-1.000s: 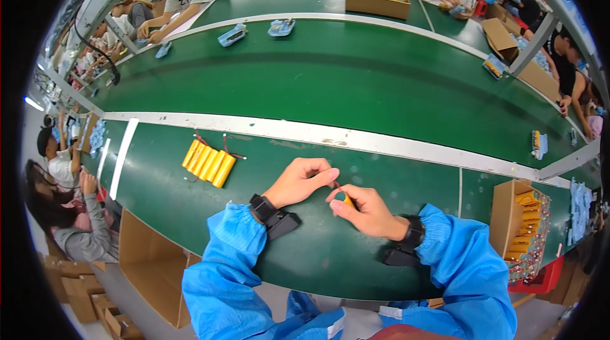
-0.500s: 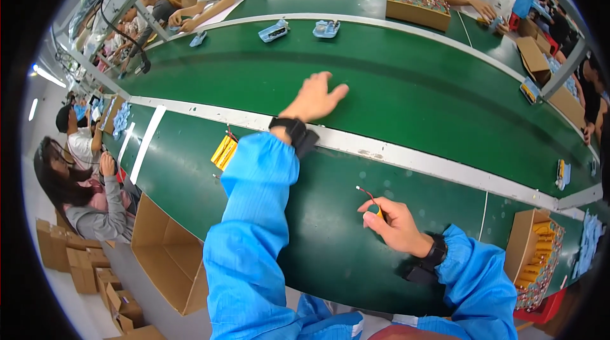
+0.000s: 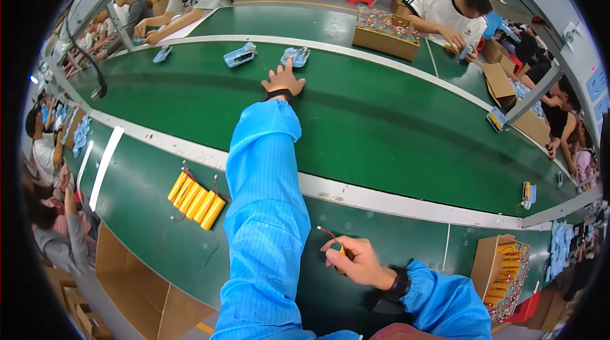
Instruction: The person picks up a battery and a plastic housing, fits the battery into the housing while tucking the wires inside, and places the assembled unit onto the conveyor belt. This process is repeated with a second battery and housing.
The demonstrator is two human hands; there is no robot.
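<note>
Stretched far over the green belt, my left hand [image 3: 284, 79] is open with its fingers spread. Its fingertip overlaps the near edge of a light blue plastic casing [image 3: 298, 57] with parts inside; whether it touches, I cannot tell. My right hand [image 3: 359, 262] is closed round a yellow battery [image 3: 341, 258], mostly hidden by the fingers. A thin dark red wire [image 3: 327, 233] with a small white plug sticks out of it. Left of my left sleeve, a row of several yellow batteries [image 3: 195, 201] with wires lies on the near table.
A second blue casing [image 3: 240, 55] lies left of the reached one. Boxes of batteries stand at the right [image 3: 484, 264] and far side [image 3: 381, 41]. A white rail [image 3: 356, 195] divides table and belt. An open carton [image 3: 136, 283] is at lower left. Co-workers sit across and left.
My left hand has reached farther forward across the belt to the blue casing. My right hand still holds the battery. The view has shifted, showing more of the battery row.
</note>
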